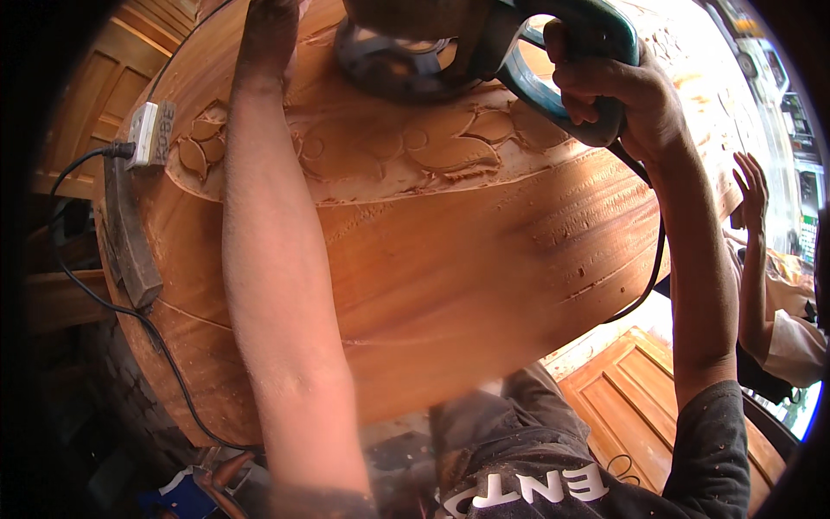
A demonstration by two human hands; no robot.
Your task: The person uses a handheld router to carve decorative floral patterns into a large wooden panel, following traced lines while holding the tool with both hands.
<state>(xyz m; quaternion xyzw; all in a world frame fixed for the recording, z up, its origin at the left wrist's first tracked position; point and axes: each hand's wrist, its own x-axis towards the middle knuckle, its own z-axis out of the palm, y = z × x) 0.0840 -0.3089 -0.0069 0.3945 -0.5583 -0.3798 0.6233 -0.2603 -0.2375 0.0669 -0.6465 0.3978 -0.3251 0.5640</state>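
Observation:
A teal and dark router (415, 17) stands on a large wooden panel (432, 277) at the top of the view. My right hand (622, 91) is wrapped round its D-shaped handle. The router's round base (406, 73) lies over a band of carved leaf and flower relief (450, 156). My left hand (270, 35) reaches to the far left part of the panel, beside the router. Its fingers are cut off by the upper edge, so their pose is hidden. Wood dust and small shavings lie along the carved band.
A white power strip (143, 134) with a black plug sits at the panel's left edge. Near it lies a dark block (130, 233). A black cable (164, 337) hangs down there. Panelled doors (631, 398) lean below right. Another person's raised hand (752, 186) is at far right.

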